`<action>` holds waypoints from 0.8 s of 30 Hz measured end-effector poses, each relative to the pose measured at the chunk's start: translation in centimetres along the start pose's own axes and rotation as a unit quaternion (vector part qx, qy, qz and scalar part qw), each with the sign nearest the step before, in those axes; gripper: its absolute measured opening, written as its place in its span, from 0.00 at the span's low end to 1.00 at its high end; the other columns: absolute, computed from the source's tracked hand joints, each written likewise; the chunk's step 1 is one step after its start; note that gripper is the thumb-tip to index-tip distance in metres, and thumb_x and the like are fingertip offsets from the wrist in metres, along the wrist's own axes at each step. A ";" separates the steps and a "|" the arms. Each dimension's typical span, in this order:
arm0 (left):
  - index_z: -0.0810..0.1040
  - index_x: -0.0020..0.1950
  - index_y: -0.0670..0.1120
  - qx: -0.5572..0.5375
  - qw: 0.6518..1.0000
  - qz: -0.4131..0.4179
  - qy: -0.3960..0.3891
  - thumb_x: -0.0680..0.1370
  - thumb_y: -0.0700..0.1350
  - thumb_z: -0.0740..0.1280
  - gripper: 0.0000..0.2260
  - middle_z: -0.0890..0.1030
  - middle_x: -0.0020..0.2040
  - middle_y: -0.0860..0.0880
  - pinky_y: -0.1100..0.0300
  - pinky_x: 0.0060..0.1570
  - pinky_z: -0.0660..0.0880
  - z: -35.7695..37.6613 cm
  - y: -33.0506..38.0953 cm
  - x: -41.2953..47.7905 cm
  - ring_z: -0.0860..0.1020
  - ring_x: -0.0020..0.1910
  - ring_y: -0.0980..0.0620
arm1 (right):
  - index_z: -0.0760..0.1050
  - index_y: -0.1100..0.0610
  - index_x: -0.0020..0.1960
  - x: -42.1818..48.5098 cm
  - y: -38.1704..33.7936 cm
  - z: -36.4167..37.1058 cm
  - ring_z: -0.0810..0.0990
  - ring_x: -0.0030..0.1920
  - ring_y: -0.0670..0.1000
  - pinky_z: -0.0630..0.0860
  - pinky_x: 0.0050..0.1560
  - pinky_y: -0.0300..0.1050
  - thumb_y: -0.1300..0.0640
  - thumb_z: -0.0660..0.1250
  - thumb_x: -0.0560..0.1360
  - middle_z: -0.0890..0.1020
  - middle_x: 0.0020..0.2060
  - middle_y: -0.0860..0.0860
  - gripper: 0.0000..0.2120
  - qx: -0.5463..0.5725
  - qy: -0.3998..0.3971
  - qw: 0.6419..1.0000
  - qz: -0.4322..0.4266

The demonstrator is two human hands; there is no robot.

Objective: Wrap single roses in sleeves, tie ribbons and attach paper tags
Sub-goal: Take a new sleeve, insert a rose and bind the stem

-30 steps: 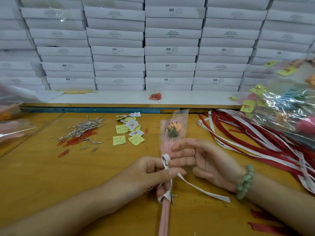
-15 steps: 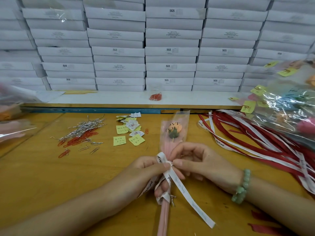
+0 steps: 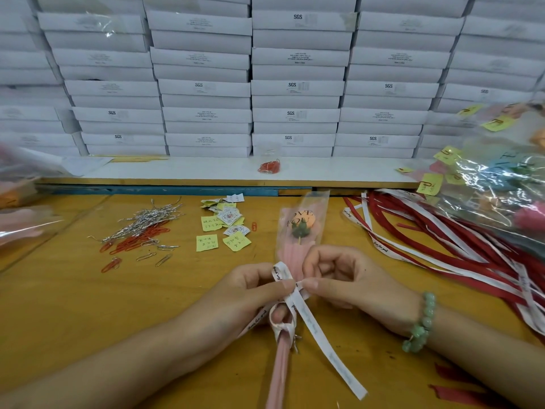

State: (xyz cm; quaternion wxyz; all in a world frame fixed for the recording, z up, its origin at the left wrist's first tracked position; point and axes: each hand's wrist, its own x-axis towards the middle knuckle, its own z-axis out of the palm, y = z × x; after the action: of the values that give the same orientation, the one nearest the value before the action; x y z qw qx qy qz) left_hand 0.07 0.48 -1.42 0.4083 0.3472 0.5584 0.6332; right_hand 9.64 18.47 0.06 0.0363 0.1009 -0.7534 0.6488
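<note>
Looking down through the head camera, I see the sleeved rose (image 3: 300, 231) lying flat on the yellow wooden table (image 3: 73, 305), bloom end away from me and pink stem wrap running toward the lower edge. A white printed ribbon (image 3: 314, 326) is knotted round its stem, with one tail trailing down to the right of the stem. My left hand (image 3: 244, 293) pinches a loop of that ribbon between thumb and forefinger, just left of the stem. My right hand (image 3: 348, 284) pinches the ribbon from the other side, its remaining fingers curled in. The two pinches nearly touch over the stem. A green bead bracelet (image 3: 421, 323) sits on the right wrist.

Just left of the rose's bloom lie yellow and white paper tags (image 3: 224, 228), with a single red paper clip (image 3: 254, 226) between them and the sleeve. Further left is a heap of silver and red paper clips (image 3: 141, 228). Right of the rose, red and white ribbons (image 3: 442, 240) fan across the table, and past them is a pile of wrapped, tagged roses (image 3: 501, 187). Behind the rose rise stacked white boxes (image 3: 295, 84), with a clear cup of red clips (image 3: 269, 165) on the shelf in front of them.
</note>
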 end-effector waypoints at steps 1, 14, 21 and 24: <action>0.80 0.48 0.38 -0.008 1.000 0.005 0.001 0.77 0.42 0.69 0.07 0.73 0.37 0.39 0.63 0.34 0.75 0.0 0.0 0.1 0.74 0.29 0.54 | 0.75 0.58 0.41 0.0 0.0 0.0 0.70 0.26 0.39 0.65 0.26 0.27 0.63 0.68 0.74 0.77 0.31 0.45 0.04 0.000 0.002 1.000 -0.006; 0.83 0.43 0.45 -0.028 0.998 0.042 0.028 0.71 0.38 0.72 0.04 0.82 0.39 0.42 0.63 0.40 0.78 -0.2 -0.3 -0.1 0.81 0.38 0.51 | 0.81 0.58 0.42 -0.1 0.2 0.4 0.76 0.34 0.49 0.73 0.37 0.36 0.62 0.71 0.72 0.81 0.33 0.54 0.01 -0.053 -0.005 0.998 -0.027; 0.83 0.46 0.45 -0.030 0.998 0.054 0.023 0.70 0.40 0.75 0.06 0.83 0.42 0.39 0.61 0.44 0.78 -0.3 -0.2 -0.2 0.82 0.42 0.47 | 0.77 0.56 0.46 0.1 0.5 0.2 0.71 0.31 0.50 0.70 0.32 0.38 0.62 0.73 0.70 0.77 0.37 0.49 0.08 -0.056 0.033 0.997 -0.038; 0.83 0.45 0.45 -0.022 0.998 0.056 0.036 0.70 0.40 0.75 0.05 0.83 0.40 0.39 0.61 0.43 0.78 -0.3 -0.3 -0.2 0.82 0.41 0.47 | 0.77 0.56 0.45 0.2 0.6 0.1 0.74 0.32 0.46 0.73 0.33 0.34 0.63 0.74 0.70 0.79 0.36 0.47 0.07 -0.051 0.034 0.998 -0.035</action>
State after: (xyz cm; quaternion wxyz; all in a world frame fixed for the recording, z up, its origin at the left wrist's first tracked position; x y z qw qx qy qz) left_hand -0.07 0.23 -1.73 0.3593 0.3463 0.5384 0.6790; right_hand 9.36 18.43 -0.50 0.0898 0.1027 -0.7798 0.6110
